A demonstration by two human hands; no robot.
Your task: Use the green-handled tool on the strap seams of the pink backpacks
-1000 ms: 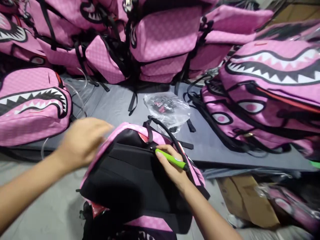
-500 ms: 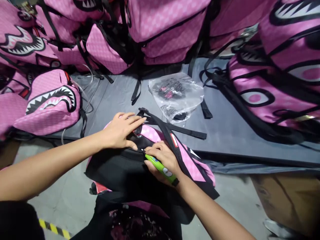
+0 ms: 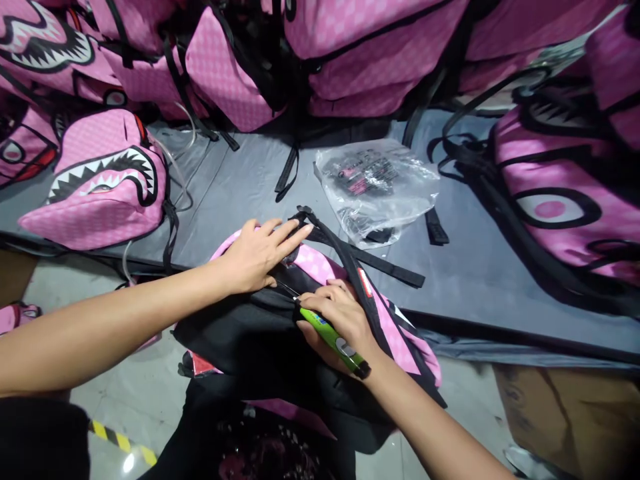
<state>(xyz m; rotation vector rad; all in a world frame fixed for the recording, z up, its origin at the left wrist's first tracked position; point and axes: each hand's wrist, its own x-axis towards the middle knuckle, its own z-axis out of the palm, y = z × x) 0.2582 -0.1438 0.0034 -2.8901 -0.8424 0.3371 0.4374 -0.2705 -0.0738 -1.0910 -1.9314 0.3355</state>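
A pink and black backpack (image 3: 235, 340) lies across my lap against the table edge, its black side toward me. My left hand (image 3: 263, 257) rests on its upper edge, fingers stretched out toward the strap buckle and thumb down by a seam. In my right hand (image 3: 345, 310) is a green marker (image 3: 325, 331) with a black end. Its narrow tip points left and touches or nearly touches the black fabric by the seam, close to my left thumb. A black shoulder strap (image 3: 345, 250) with a small red label loops over the bag beside my right hand.
On the grey table (image 3: 225, 187) lies a clear plastic bag (image 3: 375, 187) with dark print. Pink backpacks with shark teeth are piled along the back; one pink shark-mouth backpack (image 3: 105, 187) sits left, another pink backpack (image 3: 550, 207) right. A cardboard box (image 3: 560, 413) stands below.
The view has shifted slightly, so the table things appear displaced. The marker tip sits a little farther from my left thumb. Both hands keep nearly the same pose on the backpack.
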